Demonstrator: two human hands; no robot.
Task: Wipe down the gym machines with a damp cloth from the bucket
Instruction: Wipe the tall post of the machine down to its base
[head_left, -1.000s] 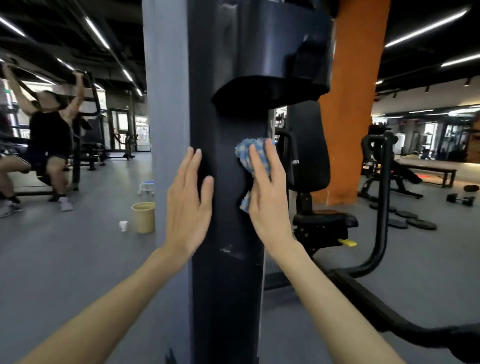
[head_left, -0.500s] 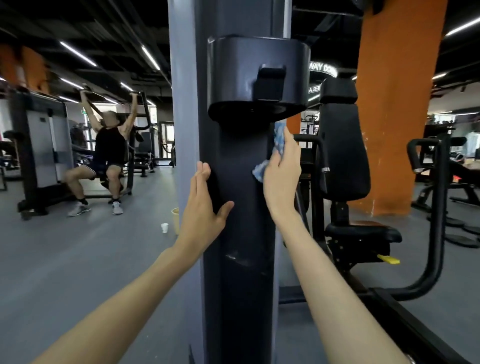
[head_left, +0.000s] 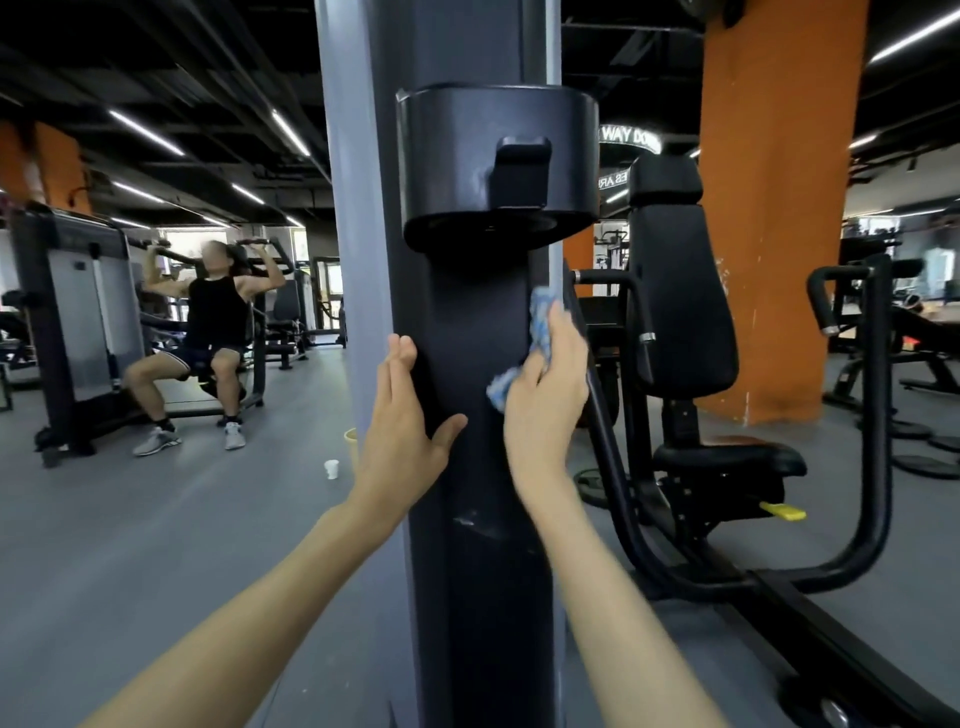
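A tall black machine column (head_left: 478, 519) with a black holder (head_left: 498, 166) near its top fills the middle of the head view. My right hand (head_left: 545, 400) presses a blue-and-white cloth (head_left: 540, 317) against the column's right edge, just below the holder. My left hand (head_left: 408, 415) rests flat and open on the column's left face, fingers pointing up. A sliver of the yellow bucket (head_left: 351, 441) shows on the floor behind the column, mostly hidden by it and my left arm.
A white cup (head_left: 331, 468) stands on the grey floor near the bucket. A person (head_left: 208, 332) trains on a machine at the left. A black seat machine (head_left: 685, 332) with a yellow lever (head_left: 783, 512) stands right of the column, before an orange pillar (head_left: 774, 208).
My right hand with the cloth has slid from the column's front face to its right edge. The view has shifted right and up, so the bucket is now mostly hidden. My left hand stays flat.
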